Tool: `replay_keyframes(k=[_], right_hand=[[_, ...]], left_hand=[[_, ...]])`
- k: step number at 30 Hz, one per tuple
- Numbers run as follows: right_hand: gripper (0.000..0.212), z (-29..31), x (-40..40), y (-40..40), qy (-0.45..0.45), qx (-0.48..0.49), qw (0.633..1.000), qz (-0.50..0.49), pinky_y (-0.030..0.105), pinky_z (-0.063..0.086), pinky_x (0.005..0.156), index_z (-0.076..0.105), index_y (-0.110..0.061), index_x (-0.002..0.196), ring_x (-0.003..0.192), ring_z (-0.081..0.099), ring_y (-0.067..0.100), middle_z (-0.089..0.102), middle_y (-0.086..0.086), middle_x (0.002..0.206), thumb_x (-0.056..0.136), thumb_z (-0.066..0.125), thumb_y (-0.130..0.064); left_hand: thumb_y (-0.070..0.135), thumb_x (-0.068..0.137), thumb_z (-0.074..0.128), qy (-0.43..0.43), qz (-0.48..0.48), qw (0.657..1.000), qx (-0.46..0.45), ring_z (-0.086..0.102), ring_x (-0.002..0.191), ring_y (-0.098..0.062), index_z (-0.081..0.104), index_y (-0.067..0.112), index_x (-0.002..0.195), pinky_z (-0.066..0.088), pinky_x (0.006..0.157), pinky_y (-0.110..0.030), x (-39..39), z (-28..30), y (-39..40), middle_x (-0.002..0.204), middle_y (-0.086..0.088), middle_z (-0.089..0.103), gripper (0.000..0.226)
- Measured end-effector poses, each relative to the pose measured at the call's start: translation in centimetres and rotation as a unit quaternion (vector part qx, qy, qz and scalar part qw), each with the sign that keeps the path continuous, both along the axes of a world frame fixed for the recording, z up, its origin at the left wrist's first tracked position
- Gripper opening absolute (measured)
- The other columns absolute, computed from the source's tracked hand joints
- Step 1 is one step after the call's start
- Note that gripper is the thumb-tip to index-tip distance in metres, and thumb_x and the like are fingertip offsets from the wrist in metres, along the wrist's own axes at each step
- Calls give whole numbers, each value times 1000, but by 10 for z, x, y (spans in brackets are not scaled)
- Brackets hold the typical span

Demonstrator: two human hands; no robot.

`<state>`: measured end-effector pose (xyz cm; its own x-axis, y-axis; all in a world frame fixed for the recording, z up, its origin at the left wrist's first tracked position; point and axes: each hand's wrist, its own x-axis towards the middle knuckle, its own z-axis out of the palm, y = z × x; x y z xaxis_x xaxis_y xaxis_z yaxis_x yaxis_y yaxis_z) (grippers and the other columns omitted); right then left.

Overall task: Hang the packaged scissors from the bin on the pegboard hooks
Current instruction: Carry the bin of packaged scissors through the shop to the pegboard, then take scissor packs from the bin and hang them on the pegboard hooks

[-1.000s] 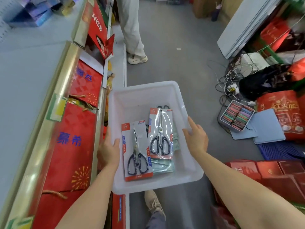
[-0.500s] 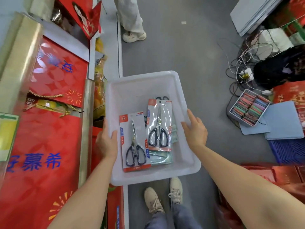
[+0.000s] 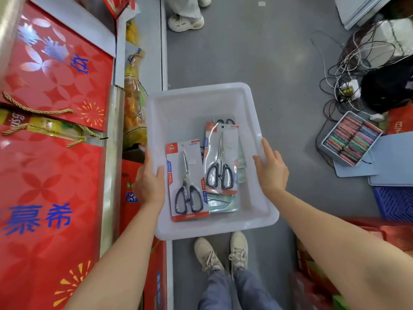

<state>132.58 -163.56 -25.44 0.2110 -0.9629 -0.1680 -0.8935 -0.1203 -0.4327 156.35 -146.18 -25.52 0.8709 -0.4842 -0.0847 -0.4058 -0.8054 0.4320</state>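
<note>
I hold a white plastic bin in front of me above the floor. My left hand grips its left rim and my right hand grips its right rim. In the bin lie several packaged scissors: one black-handled pair on a red-and-white card at the near left, another pack to its right, and more packs partly hidden under them. No pegboard or hooks are in view.
Red gift boxes fill the shelving on my left. Another person's shoes stand ahead on the grey floor. Tangled cables, a tray of coloured items, a blue crate and red boxes lie at right. My own shoes are below the bin.
The view has tilted further down, so my feet now show under the bin. Both hands keep the same hold on the bin's rims. The scissors packs have not shifted.
</note>
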Motion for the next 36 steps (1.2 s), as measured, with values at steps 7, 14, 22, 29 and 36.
replay_keyframes(k=[7, 14, 22, 29, 36], right_hand=[[54, -16, 38, 32, 1, -159, 966, 203, 46, 42, 91, 50, -6, 135, 106, 48, 36, 57, 17, 119, 86, 66, -21], [71, -34, 77, 36, 36, 172, 983, -51, 45, 31, 107, 38, -6, 139, 127, 33, 38, 39, 20, 138, 87, 61, -49], [63, -35, 87, 18, 17, 201, 972, -123, 41, 36, 100, 44, -10, 131, 114, 45, 37, 46, 18, 127, 79, 72, -33], [35, -10, 79, 12, -137, 173, 968, -116, 31, 44, 71, 52, -17, 115, 85, 55, 20, 54, -3, 100, 84, 68, -20], [71, 9, 53, 13, -275, 242, 923, -115, 22, 48, 86, 43, -41, 139, 103, 58, 7, 62, -20, 109, 82, 67, -8]], left_hand=[[27, 89, 67, -9, -155, 988, 25, 49, 122, -29, 34, 12, 150, 53, 92, -39, -43, -17, -16, 141, -14, 44, 71], [42, 93, 59, 100, -81, 978, 166, 13, 148, -29, 23, 6, 152, 30, 116, -44, -63, -37, -31, 162, -14, 9, 78], [51, 88, 63, 115, -50, 975, 185, 21, 144, -34, 18, 20, 153, 31, 111, -46, -73, -31, -41, 160, -16, 11, 85], [42, 79, 77, 117, 25, 986, 117, 43, 130, -33, 25, 10, 148, 38, 104, -44, -63, -27, -44, 144, -17, 43, 92], [8, 93, 58, 248, 116, 958, -85, 58, 75, -9, 64, 15, 112, 43, 57, -21, -55, -19, -34, 91, 3, 64, 21]])
